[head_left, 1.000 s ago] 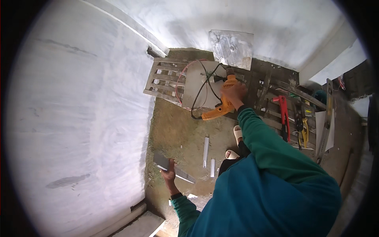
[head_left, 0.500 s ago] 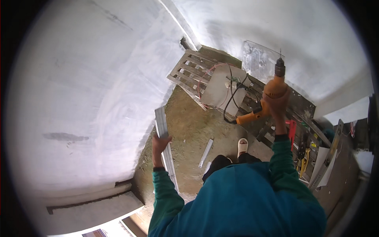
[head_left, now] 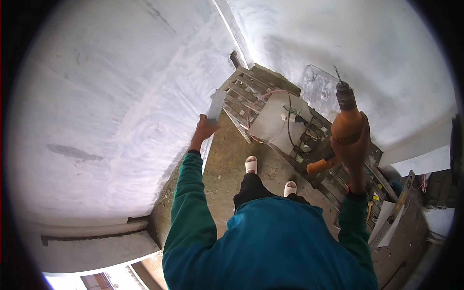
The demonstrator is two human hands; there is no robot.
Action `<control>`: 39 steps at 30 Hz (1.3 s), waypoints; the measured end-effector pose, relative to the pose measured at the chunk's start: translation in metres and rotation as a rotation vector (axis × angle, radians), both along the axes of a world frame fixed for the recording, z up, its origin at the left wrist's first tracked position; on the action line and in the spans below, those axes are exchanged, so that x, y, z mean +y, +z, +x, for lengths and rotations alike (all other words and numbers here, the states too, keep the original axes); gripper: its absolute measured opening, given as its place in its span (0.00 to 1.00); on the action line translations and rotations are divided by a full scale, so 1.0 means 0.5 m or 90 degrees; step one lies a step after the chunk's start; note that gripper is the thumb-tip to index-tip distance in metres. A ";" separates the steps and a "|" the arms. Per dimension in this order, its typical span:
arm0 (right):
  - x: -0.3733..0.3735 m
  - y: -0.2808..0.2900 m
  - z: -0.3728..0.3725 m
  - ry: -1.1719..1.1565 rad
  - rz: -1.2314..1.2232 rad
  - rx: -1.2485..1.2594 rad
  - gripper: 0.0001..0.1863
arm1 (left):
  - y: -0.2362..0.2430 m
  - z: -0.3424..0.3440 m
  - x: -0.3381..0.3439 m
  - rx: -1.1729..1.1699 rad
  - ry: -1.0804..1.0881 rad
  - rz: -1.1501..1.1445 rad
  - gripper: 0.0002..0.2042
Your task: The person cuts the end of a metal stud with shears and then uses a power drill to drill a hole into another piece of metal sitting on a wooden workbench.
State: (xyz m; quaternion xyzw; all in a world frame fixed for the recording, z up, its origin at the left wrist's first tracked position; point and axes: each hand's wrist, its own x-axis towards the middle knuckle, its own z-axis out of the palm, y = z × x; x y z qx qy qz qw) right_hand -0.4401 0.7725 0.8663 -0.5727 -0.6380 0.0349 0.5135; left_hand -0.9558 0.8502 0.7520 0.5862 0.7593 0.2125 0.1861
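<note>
My left hand (head_left: 205, 130) is closed around a pale metal channel strip (head_left: 216, 107), which stands close to the white wall on my left. The strip's upper end rises past my thumb, and part of its lower length shows below the hand. On the right, my right hand (head_left: 356, 150) grips an orange power drill (head_left: 346, 126) by its body. A thin drill bit (head_left: 338, 73) sticks out of the black chuck, pointing up and slightly left, apart from the wall. The drill's orange handle (head_left: 323, 166) juts out to the left below my fingers.
Slatted wooden pallets (head_left: 235, 100) lie along the corner, bearing a pale board (head_left: 268, 116) and tangled cables. A clear sheet (head_left: 319, 89) leans on the far wall. At right stands a spirit level (head_left: 394, 212). A ledge (head_left: 96, 251) runs along the lower left.
My left hand has moved forward with the metal strip. The drill has shifted nearer and its bit now tilts left. My feet have changed position; both slippers now show.
</note>
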 end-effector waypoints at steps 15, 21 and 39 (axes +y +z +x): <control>0.076 0.135 -0.207 -0.119 -0.171 -0.161 0.51 | -0.195 -0.016 0.431 -0.118 -0.202 -0.345 0.67; 0.141 0.145 -0.336 -0.193 -0.270 -0.167 0.49 | -0.218 0.035 0.511 -0.208 -0.311 -0.314 0.59; 0.291 0.071 -0.431 -0.051 -0.290 -0.242 0.46 | -0.273 0.043 0.443 0.064 -0.234 0.117 0.34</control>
